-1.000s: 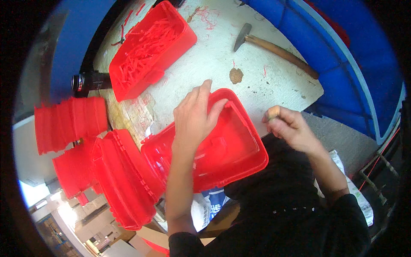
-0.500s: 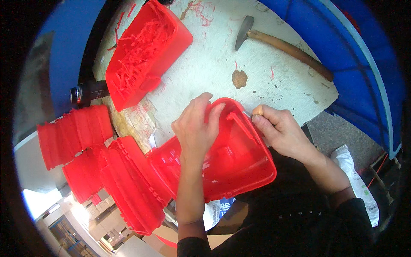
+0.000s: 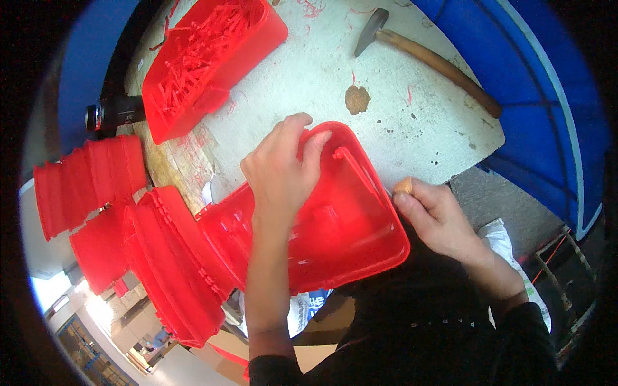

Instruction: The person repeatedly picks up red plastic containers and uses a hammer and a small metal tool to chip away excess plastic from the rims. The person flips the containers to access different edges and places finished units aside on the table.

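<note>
Where hands (image 3: 283, 170) grip: glossy red tub (image 3: 347, 225).

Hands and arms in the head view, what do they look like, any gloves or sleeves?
Both hands are bare, with no gloves, rings or watch visible. The left hand leads to a bare forearm; a black sleeve is pushed up near the elbow. The right hand has a black sleeve starting a little above the wrist.

On the worn white table (image 3: 309, 83), a hammer (image 3: 425, 55) lies right of the scrap-filled red bin (image 3: 212, 64).
</note>
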A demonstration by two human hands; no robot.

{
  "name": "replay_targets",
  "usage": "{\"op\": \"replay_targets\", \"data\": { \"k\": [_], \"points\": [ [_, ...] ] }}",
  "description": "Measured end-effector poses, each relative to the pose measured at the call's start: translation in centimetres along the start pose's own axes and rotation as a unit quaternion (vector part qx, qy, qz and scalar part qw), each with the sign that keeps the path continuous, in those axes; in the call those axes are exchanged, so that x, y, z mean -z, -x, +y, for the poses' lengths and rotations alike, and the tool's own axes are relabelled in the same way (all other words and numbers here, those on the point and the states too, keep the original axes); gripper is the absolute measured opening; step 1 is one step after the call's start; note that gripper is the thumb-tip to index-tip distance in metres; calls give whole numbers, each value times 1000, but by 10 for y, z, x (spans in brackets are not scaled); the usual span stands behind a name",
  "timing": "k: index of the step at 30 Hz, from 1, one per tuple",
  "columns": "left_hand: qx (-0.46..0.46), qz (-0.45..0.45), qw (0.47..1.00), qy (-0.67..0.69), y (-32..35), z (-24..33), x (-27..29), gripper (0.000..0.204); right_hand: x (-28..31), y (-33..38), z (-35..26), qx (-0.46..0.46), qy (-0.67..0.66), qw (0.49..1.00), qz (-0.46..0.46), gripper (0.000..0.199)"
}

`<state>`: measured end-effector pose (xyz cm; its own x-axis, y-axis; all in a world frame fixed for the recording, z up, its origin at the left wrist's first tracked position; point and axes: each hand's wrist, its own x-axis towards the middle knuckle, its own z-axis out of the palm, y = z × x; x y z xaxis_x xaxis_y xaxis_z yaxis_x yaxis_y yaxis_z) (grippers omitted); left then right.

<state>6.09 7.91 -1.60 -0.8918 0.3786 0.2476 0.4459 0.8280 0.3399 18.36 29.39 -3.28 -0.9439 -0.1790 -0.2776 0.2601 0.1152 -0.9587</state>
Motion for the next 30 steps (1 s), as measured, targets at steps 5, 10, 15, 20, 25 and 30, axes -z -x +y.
{"op": "replay_targets", "data": {
  "k": [5,10,15,20,25,30],
  "points": [
    [18,-10,1000,3,1,-2,0,21,7,58,-6,-1,58,997,-40,6],
    [22,12,1000,12,-1,-6,0,24,20,53,-37,13,179,982,-54,5],
    [26,-8,1000,7,0,-7,3,23,10,-27,-50,113,357,925,65,11],
    [17,3,999,36,4,-12,0,21,-5,-49,-67,67,470,878,71,17],
    [10,37,998,56,5,-17,-6,20,-17,-48,-72,43,529,843,90,13],
    [3,52,998,31,5,-18,-10,19,-22,-31,-70,41,547,830,100,12]
  ]
}}
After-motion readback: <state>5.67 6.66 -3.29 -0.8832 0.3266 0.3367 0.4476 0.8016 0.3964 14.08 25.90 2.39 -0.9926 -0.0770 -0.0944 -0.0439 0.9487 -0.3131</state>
